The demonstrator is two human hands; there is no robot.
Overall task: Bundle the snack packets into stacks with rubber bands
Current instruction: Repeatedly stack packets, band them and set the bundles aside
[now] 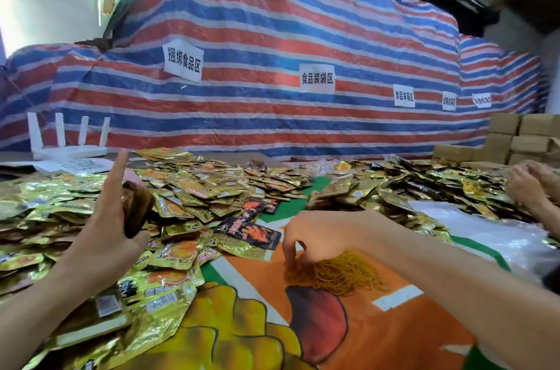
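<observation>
Gold foil snack packets (pixel 194 187) everywhere, heaped across the back and left of the bench (pixel 378 339), which is covered in an orange and green print. A few black packets (pixel 248 231) are mixed in near the middle.

Left hand (pixel 106 227) is up over the left side of the heap. It grips a small stack (pixel 136 206) of packets, seen edge-on, between the thumb and curled fingers, with the index finger (pixel 119 166) sticking straight up.

Right hand (pixel 315 236) is down just right of centre. Its fingers (pixel 289 257) are bent downward, tips pinching into the left edge of a loose pile of yellow rubber bands (pixel 342 275). That pile lies on the orange part of the bench, just in front of the packet heap.

Someone else's hands (pixel 527 187) are at the far right edge, over more packets, and a clear plastic bag (pixel 491 233) lies near them. Behind it all hangs a red, blue and white striped tarp (pixel 272 36) with paper signs (pixel 183 62) stuck on it. A white router (pixel 69 139) with four antennas sits back left, and cardboard boxes (pixel 527 139) are stacked back right.
</observation>
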